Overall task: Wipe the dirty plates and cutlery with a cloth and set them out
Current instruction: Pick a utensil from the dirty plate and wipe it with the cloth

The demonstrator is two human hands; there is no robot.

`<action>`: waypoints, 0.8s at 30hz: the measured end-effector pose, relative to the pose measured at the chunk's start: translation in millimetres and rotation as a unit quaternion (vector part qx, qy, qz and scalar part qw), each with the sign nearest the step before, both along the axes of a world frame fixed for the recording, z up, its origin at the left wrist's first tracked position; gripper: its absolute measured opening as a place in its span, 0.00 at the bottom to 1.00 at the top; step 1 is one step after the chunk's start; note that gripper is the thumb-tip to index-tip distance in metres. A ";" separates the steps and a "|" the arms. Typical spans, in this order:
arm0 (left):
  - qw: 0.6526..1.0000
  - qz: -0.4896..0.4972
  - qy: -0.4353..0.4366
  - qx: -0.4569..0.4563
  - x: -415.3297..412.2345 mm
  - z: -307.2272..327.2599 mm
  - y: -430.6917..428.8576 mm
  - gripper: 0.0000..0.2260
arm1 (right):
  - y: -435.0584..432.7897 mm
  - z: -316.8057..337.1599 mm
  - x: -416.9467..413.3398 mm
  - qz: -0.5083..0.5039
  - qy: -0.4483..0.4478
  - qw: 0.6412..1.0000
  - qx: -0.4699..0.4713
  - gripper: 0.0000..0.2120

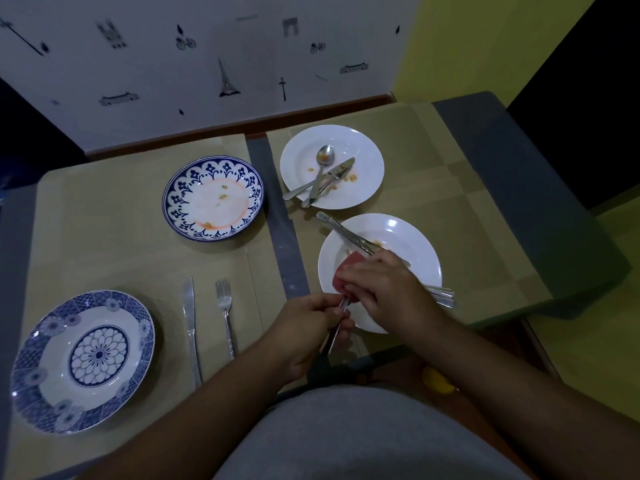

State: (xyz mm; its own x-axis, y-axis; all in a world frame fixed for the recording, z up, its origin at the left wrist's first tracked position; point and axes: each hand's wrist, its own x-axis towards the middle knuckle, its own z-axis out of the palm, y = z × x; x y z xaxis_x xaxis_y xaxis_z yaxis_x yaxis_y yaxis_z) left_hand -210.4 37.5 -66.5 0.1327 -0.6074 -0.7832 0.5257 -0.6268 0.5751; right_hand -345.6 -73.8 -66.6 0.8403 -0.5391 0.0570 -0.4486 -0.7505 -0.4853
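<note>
My left hand (311, 327) grips the handle of a metal utensil (335, 336) whose head is hidden inside a red cloth (348, 271). My right hand (384, 289) squeezes that cloth around it, above the near white plate (412, 237). This plate carries crumbs and more cutlery (346, 233). The far white plate (363, 147) holds a spoon, a knife and a fork with food bits. A blue floral plate (194, 174) with orange smears sits at centre. At the near left lie a clean blue-patterned plate (41, 368), a knife (189, 317) and a fork (225, 313).
Beige placemats (104, 244) cover the table, with grey tape strips (280, 216) between them. A patterned white wall (207, 64) stands at the far edge. The table's right edge (540, 216) is grey. A yellow object (438, 381) lies below the table near my lap.
</note>
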 end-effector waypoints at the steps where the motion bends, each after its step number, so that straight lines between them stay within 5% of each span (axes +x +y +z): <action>1: 1.000 0.002 0.005 -0.002 -1.5 0.6 0.0 0.11 | -0.2 -3.7 -1.4 0.010 0.000 1.000 0.001 0.09; 9: 1.000 0.002 -0.001 -0.015 2.3 -0.9 2.9 0.12 | -8.7 -20.3 -6.5 0.121 -0.016 0.992 -0.006 0.18; 15: 0.996 -0.011 -0.076 -0.039 10.1 0.3 0.6 0.12 | -10.9 -9.6 4.2 -0.016 -0.083 0.996 -0.010 0.16; 19: 0.991 -0.058 -0.112 -0.048 9.1 -1.1 7.1 0.11 | -3.5 -9.1 2.3 0.088 -0.067 0.994 -0.002 0.15; 24: 0.990 -0.046 -0.121 -0.047 13.8 -4.3 4.2 0.12 | -33.4 -10.3 10.1 -0.069 -0.032 0.990 0.115 0.06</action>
